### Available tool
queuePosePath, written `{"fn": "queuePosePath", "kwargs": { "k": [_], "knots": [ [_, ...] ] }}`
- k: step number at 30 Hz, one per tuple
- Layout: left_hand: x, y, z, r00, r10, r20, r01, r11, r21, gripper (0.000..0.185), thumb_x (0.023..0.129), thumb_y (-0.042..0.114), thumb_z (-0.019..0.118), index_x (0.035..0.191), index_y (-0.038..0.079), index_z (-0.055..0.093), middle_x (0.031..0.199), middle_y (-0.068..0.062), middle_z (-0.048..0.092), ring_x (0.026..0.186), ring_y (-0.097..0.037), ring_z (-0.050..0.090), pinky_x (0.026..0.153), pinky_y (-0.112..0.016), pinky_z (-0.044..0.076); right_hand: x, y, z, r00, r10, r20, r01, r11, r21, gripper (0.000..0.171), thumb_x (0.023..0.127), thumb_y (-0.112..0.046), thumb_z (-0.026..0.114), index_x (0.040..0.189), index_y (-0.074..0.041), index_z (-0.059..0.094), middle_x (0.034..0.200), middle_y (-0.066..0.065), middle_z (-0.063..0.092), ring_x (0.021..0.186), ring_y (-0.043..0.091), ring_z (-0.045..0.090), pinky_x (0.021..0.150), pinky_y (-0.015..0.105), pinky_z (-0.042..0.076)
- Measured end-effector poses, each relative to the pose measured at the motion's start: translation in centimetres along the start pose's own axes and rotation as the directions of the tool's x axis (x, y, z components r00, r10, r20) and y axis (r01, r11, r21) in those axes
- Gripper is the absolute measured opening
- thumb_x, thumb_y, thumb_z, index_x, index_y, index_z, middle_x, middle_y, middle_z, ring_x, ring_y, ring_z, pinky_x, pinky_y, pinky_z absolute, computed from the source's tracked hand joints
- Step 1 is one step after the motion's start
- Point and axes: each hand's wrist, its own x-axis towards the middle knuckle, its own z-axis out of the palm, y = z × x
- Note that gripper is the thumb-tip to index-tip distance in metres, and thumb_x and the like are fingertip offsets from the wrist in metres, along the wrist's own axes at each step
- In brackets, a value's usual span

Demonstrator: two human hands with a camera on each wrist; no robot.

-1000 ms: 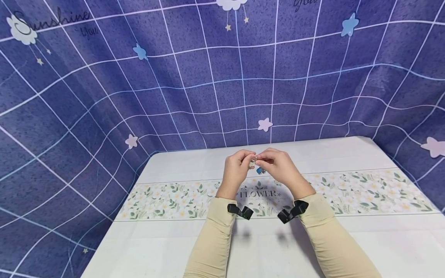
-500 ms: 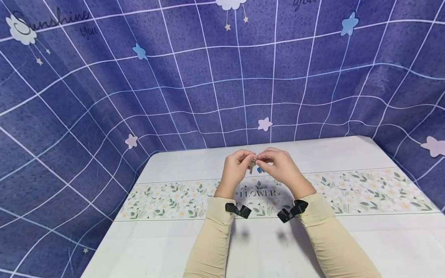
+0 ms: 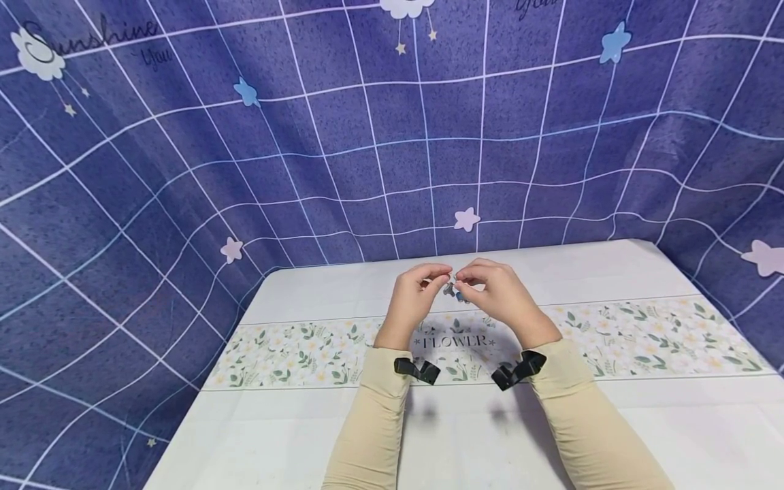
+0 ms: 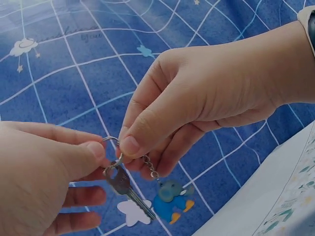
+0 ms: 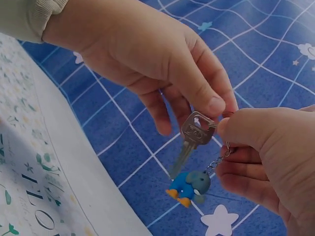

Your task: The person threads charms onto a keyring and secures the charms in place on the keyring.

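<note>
A silver key (image 4: 121,180) hangs from a small metal split ring (image 4: 111,139) between the two hands. My left hand (image 3: 410,303) pinches one side of the ring between thumb and fingers, its other fingers loosely bent. On the other side, my right hand (image 3: 499,296) pinches the same ring between thumb and forefinger. A short chain (image 5: 216,161) drops from the ring by the right hand. At its end dangles a blue and grey elephant charm (image 5: 187,187) with yellow feet. The fingertips partly cover the ring, so how the key sits on its coils cannot be told.
Beneath the hands is a table with a white cloth (image 3: 306,429) bearing a floral band (image 3: 288,354). A blue curtain (image 3: 343,170) with a white grid and stars hangs behind and along the sides.
The key, lower and by the left hand half a second ago, now hangs nearer the middle, beside the charm. My fingertips have drawn slightly apart.
</note>
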Motion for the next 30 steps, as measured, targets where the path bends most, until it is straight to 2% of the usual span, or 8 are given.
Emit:
{"fn": "queuePosePath", "kwargs": {
  "k": [2, 5, 8, 10, 14, 21, 26, 30],
  "knots": [
    [-0.01, 0.1, -0.2, 0.998, 0.065, 0.014, -0.066, 0.994, 0.088, 0.019, 0.099, 0.018, 0.067, 0.115, 0.013, 0.076, 0.11, -0.001, 0.074, 0.096, -0.013, 0.068, 0.081, -0.026, 0.055, 0.02, -0.03, -0.13, 1.0, -0.008, 0.007, 0.008, 1.0, -0.006, 0.008, 0.089, -0.007, 0.075, 0.097, -0.006, 0.077, 0.094, 0.003, 0.073, 0.083, 0.019, 0.071, 0.079, 0.038, 0.058],
    [0.0, 0.22, -0.41, 0.985, 0.167, 0.031, -0.17, 0.961, 0.217, 0.019, 0.099, 0.019, 0.066, 0.115, 0.015, 0.075, 0.113, 0.001, 0.073, 0.104, -0.014, 0.067, 0.091, -0.026, 0.053, 0.04, -0.04, -0.29, 1.0, -0.02, 0.017, 0.02, 1.0, -0.005, 0.008, 0.089, -0.007, 0.076, 0.097, -0.005, 0.078, 0.094, 0.003, 0.073, 0.083, 0.019, 0.07, 0.08, 0.037, 0.058],
    [-0.01, 0.27, -0.46, 0.97, 0.241, 0.034, -0.24, 0.928, 0.285, 0.017, 0.098, 0.02, 0.067, 0.113, 0.015, 0.076, 0.112, 0.002, 0.073, 0.11, -0.015, 0.065, 0.1, -0.028, 0.048, 0.05, -0.03, -0.36, 0.999, -0.03, 0.033, 0.03, 1.0, -0.001, 0.008, 0.088, -0.007, 0.076, 0.096, -0.005, 0.078, 0.094, 0.003, 0.073, 0.083, 0.019, 0.07, 0.079, 0.036, 0.058],
    [-0.05, 0.28, -0.44, 0.963, 0.267, 0.03, -0.264, 0.917, 0.3, 0.015, 0.097, 0.019, 0.068, 0.11, 0.015, 0.076, 0.11, 0.002, 0.073, 0.109, -0.016, 0.065, 0.101, -0.027, 0.048, 0.07, -0.05, -0.36, 0.999, -0.034, 0.042, 0.034, 0.999, 0.004, 0.007, 0.088, -0.007, 0.076, 0.095, -0.005, 0.078, 0.093, 0.003, 0.073, 0.082, 0.018, 0.07, 0.079, 0.036, 0.058],
    [-0.05, 0.18, -0.34, 0.956, 0.293, 0.02, -0.284, 0.905, 0.316, 0.011, 0.096, 0.016, 0.071, 0.105, 0.015, 0.077, 0.105, 0.002, 0.073, 0.104, -0.016, 0.065, 0.096, -0.026, 0.05, 0.11, -0.06, -0.32, 0.998, -0.039, 0.052, 0.038, 0.999, 0.011, 0.007, 0.088, -0.007, 0.076, 0.095, -0.005, 0.078, 0.093, 0.003, 0.073, 0.082, 0.017, 0.07, 0.078, 0.035, 0.058],
    [-0.08, 0.03, -0.25, 0.954, 0.299, 0.006, -0.281, 0.89, 0.359, 0.006, 0.094, 0.015, 0.072, 0.099, 0.015, 0.076, 0.1, 0.002, 0.073, 0.099, -0.016, 0.065, 0.09, -0.029, 0.052, 0.08, 0.0, -0.12, 0.997, -0.039, 0.066, 0.037, 0.998, 0.041, 0.007, 0.088, -0.007, 0.076, 0.095, -0.005, 0.078, 0.092, 0.003, 0.073, 0.081, 0.017, 0.07, 0.076, 0.033, 0.058],
    [-0.12, -0.03, -0.19, 0.951, 0.31, -0.019, -0.281, 0.886, 0.37, 0.005, 0.094, 0.013, 0.072, 0.097, 0.014, 0.076, 0.098, 0.002, 0.073, 0.097, -0.016, 0.065, 0.087, -0.029, 0.053, 0.04, -0.04, 0.06, 0.997, 0.022, 0.08, -0.029, 0.996, 0.084, 0.007, 0.089, -0.007, 0.077, 0.095, -0.005, 0.074, 0.091, 0.004, 0.073, 0.081, 0.018, 0.071, 0.078, 0.034, 0.059],
    [-0.09, 0.06, -0.16, 0.942, 0.332, -0.048, -0.292, 0.882, 0.37, 0.004, 0.093, 0.013, 0.073, 0.096, 0.013, 0.076, 0.096, 0.002, 0.073, 0.095, -0.016, 0.065, 0.085, -0.028, 0.053, 0.11, -0.17, 0.09, 0.995, 0.064, 0.08, -0.073, 0.991, 0.116, 0.019, 0.089, -0.007, 0.077, 0.106, -0.001, 0.071, 0.091, 0.007, 0.074, 0.083, 0.02, 0.072, 0.08, 0.035, 0.059]
  ]
}}
